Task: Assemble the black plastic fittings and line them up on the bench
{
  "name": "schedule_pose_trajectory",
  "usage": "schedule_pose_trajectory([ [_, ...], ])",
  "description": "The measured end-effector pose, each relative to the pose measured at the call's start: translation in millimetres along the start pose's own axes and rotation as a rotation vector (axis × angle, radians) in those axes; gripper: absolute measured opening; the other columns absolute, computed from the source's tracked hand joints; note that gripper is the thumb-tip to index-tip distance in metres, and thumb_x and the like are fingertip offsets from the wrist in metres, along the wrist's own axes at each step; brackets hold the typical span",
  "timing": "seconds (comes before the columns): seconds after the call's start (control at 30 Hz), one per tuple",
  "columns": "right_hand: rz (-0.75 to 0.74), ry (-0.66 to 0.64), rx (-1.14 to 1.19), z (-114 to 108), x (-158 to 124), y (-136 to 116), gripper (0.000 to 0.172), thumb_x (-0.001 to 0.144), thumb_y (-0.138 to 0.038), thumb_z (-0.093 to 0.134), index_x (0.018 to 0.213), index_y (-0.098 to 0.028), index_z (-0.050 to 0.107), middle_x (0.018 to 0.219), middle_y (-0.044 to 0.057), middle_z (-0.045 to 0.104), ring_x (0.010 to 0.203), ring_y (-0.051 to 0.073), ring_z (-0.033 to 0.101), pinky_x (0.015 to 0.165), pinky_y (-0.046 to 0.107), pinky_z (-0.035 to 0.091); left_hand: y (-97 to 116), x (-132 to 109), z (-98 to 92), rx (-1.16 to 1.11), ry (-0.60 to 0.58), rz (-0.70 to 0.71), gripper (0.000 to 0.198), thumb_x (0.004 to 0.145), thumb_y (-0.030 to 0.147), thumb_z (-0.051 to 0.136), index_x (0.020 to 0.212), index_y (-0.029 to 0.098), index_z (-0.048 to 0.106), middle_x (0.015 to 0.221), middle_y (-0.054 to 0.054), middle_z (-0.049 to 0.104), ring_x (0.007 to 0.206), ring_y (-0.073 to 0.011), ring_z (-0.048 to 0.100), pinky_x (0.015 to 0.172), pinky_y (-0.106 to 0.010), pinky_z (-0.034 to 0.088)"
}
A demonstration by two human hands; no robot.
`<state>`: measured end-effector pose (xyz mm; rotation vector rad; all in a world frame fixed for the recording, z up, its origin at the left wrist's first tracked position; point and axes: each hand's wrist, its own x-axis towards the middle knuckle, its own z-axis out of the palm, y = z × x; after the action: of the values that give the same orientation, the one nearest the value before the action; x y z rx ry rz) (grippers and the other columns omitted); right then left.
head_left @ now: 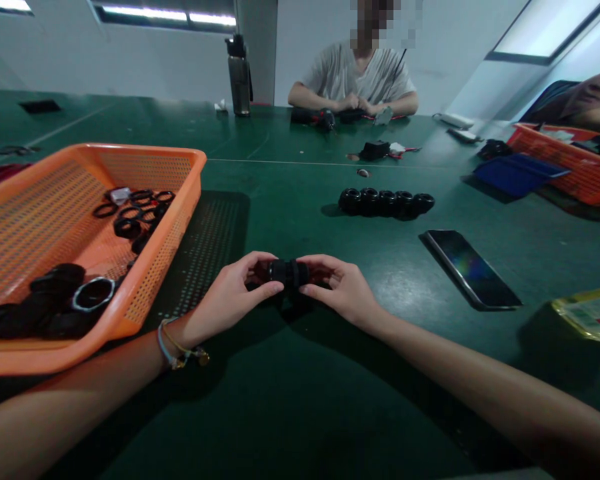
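A green surface [290, 400] is filling most of the view and carrying everything.

An orange basket [40, 220] is sitting at the left, just beside the left forearm, probably so its contents are lying within easy reach. It is holding loose black rings [140, 207] toward the back and a heap of darker parts at the near corner, one nut [93, 295] among them showing a pale rim.

A person [355, 77] is sitting across the surface with both hands together over small parts. A bottle [239, 75] is standing upright to one side of them.

A phone [470, 268] is lying flat and dark to the right, near the right hand but apart from it, seemingly parked out of the working spot.

A row [386, 201] of black pieces is lying end to end beyond the hands, well apart from the basket, which looks like a way of keeping them separate from the loose stock.

The left hand [230, 293] and right hand [343, 290] are meeting at the middle, low over the surface. Each is closing thumb and fingers round one end of a short black fitting [289, 273], a grip that is giving each hand its own end. The fitting is lying crosswise between them, its ribbed middle showing, and I cannot tell whether it is touching the surface.

A thin bracelet [177, 347] is hanging on the left wrist.
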<state>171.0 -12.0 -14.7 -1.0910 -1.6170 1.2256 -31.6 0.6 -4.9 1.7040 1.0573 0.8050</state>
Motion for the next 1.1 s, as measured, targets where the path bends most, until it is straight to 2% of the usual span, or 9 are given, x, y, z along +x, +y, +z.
schedule_pose_trajectory([
  [0.17, -0.083, 0.016, -0.222, -3.6, -3.1, -5.7, 0.030, 0.069, -0.016, 0.066, 0.098, -0.021, 0.064, 0.094, 0.003, 0.070, 0.083, 0.017, 0.066, 0.076, 0.034, 0.055, 3.4, -1.0, -2.0, -0.006, -0.032, -0.002, 0.041, 0.064, 0.031, 0.068, 0.101, 0.017, 0.055, 0.094, -0.005, 0.066, 0.082, -0.0195, 0.065, 0.076, -0.034, 0.054],
  [0.3, -0.110, 0.011, -0.246, -3.5, -3.6, -5.6, 0.030, 0.070, -0.016, 0.064, 0.099, -0.021, 0.062, 0.095, 0.004, 0.070, 0.084, 0.017, 0.066, 0.075, 0.034, 0.054, 4.7, -1.5, -1.7, 0.009, -0.059, 0.027, 0.046, 0.065, 0.029, 0.069, 0.107, 0.015, 0.057, 0.100, -0.007, 0.067, 0.086, -0.0201, 0.065, 0.081, -0.034, 0.054],
  [0.6, -0.159, 0.003, -0.325, -2.5, -5.3, -7.3, 0.030, 0.071, -0.016, 0.063, 0.101, -0.021, 0.061, 0.096, 0.004, 0.069, 0.084, 0.017, 0.065, 0.074, 0.033, 0.054, 6.8, -2.0, -1.8, 0.091, -0.045, 0.055, 0.041, 0.069, 0.033, 0.065, 0.106, 0.015, 0.060, 0.100, -0.007, 0.067, 0.087, -0.0213, 0.065, 0.080, -0.034, 0.054],
  [0.93, -0.063, -0.007, -0.226, -2.8, -4.8, -10.0, 0.023, 0.073, -0.021, 0.063, 0.095, -0.019, 0.060, 0.087, 0.003, 0.069, 0.074, 0.014, 0.064, 0.070, 0.030, 0.052, 3.9, -2.3, -2.2, 0.066, -0.039, 0.057, 0.041, 0.068, 0.029, 0.067, 0.105, 0.014, 0.057, 0.097, -0.006, 0.066, 0.085, -0.0191, 0.065, 0.078, -0.032, 0.053],
  [1.1, -0.053, -0.012, -0.264, -1.7, -3.4, -13.2, 0.021, 0.074, -0.023, 0.062, 0.094, -0.017, 0.061, 0.080, 0.002, 0.068, 0.068, 0.013, 0.061, 0.064, 0.028, 0.049, 2.2, -1.2, -1.3, 0.080, -0.028, 0.081, 0.042, 0.067, 0.029, 0.068, 0.105, 0.014, 0.058, 0.099, -0.007, 0.065, 0.087, -0.0195, 0.064, 0.080, -0.033, 0.053],
])
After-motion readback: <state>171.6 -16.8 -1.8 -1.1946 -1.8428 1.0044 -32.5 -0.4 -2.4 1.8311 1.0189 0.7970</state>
